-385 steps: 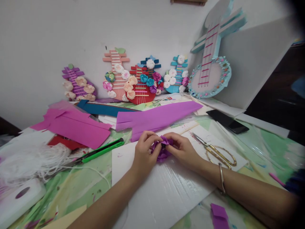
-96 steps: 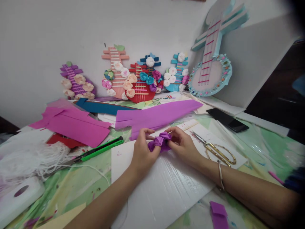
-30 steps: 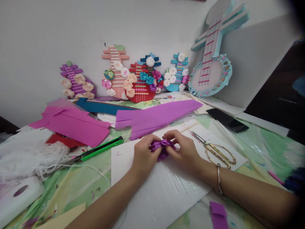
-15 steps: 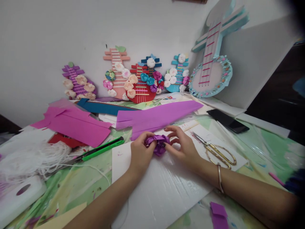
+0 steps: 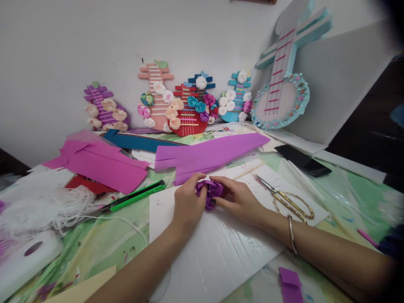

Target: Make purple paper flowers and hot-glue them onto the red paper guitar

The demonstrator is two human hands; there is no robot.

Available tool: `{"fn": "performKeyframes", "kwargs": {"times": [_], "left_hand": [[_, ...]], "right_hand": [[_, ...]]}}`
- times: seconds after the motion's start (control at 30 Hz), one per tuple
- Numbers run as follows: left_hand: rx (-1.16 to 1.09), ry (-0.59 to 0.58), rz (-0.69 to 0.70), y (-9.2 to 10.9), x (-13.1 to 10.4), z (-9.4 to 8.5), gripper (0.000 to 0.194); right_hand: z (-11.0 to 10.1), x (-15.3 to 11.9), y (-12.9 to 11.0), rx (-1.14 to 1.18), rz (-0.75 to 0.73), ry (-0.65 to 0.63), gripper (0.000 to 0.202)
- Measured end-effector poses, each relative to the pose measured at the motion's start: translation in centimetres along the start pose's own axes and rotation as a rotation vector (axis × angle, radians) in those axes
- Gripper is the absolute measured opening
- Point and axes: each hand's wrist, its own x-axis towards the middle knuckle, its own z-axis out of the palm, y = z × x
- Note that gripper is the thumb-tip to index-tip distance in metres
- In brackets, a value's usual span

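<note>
A purple paper flower (image 5: 210, 191) sat pinched between the left hand (image 5: 188, 201) at 9 o'clock and right hand (image 5: 237, 199) at 3 o'clock, both closed on it.

My green-mottled craft table (image 5: 104, 244) carries a white corrugated board (image 5: 214, 252), gold-handled scissors (image 5: 288, 200) and a green utility knife (image 5: 132, 198).

A small purple paper flower (image 5: 211, 192), crumpled and rolled into rosette folds, sits pinched between two hands just above a white board, near the board's far edge.
</note>
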Motion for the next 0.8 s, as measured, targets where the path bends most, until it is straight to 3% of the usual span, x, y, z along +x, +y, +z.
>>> {"fn": "performKeyframes", "kwargs": {"times": [0.13,0.27,0.47,0.57,0.8], "left_hand": [[-0.037,-0.028,0.052,0.12,-0.13,0.10,0.027],[-0.139,-0.087,-0.005,0.36,-0.12,0.05,0.030],[-0.278,-0.159,-0.019,0.48,0.00,-0.08,0.022],[-0.380,-0.185,-0.054,0.30,0.08,-0.03,0.020],[-0.586,-0.288,-0.227,0.55,0.56,-0.27,0.015]], "right_hand": [[-0.15,0.20,0.46,0.078,0.066,0.121,0.038],[-0.22,0.25,0.84,0.125,0.061,0.234,0.029],[-0.13,0.00,0.17,0.007,-0.047,0.243,0.021],[-0.13,-0.01,0.14,-0.001,-0.028,0.252,0.018],[-0.68,0.65,0.78,0.419,0.198,0.109,0.016]]}}
